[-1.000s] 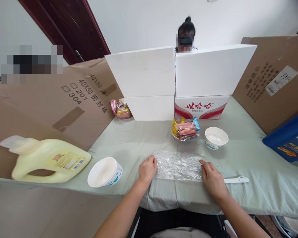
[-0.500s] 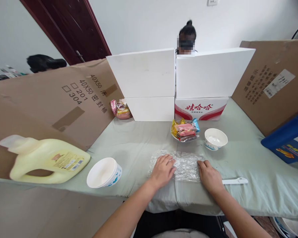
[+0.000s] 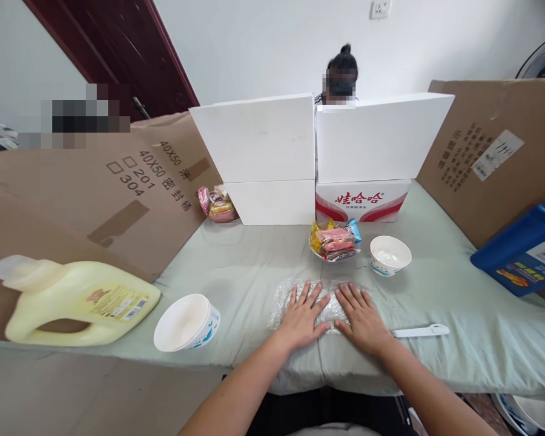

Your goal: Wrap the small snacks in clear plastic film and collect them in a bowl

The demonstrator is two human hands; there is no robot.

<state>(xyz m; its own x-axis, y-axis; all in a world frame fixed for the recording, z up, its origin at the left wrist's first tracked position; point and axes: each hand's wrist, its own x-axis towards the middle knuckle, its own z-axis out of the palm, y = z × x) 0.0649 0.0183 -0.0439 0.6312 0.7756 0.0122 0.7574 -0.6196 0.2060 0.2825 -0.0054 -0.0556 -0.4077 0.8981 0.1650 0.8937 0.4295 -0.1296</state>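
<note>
A sheet of clear bubble wrap [image 3: 280, 303] lies flat on the cloth-covered table [image 3: 245, 266]. My left hand [image 3: 303, 315] rests palm down on its left half, fingers spread. Beside it my right hand [image 3: 360, 316] lies flat on the right half, its fingers also apart. Both hands hide much of the wrap, and neither grips anything. Near my right wrist is a white plastic tool [image 3: 424, 331] like a folding knife or scraper; its left end is partly behind my hand. Just beyond the wrap stands a bowl of wrapped snacks [image 3: 336, 240], with a white paper bowl [image 3: 390, 255] to its right.
Paper bowls [image 3: 186, 324] and a yellow detergent jug [image 3: 82, 303] are on the left; a blue bottle [image 3: 522, 251] stands right. White boxes [image 3: 267, 145] and brown cardboard [image 3: 140, 200] wall the table. More snacks [image 3: 220, 206] sit back left. A person [image 3: 343, 66] is behind the boxes.
My right hand has moved left from the wrap's right edge and now lies flat with spread fingers. My left hand has flattened and opened its fingers. The view has shifted slightly.
</note>
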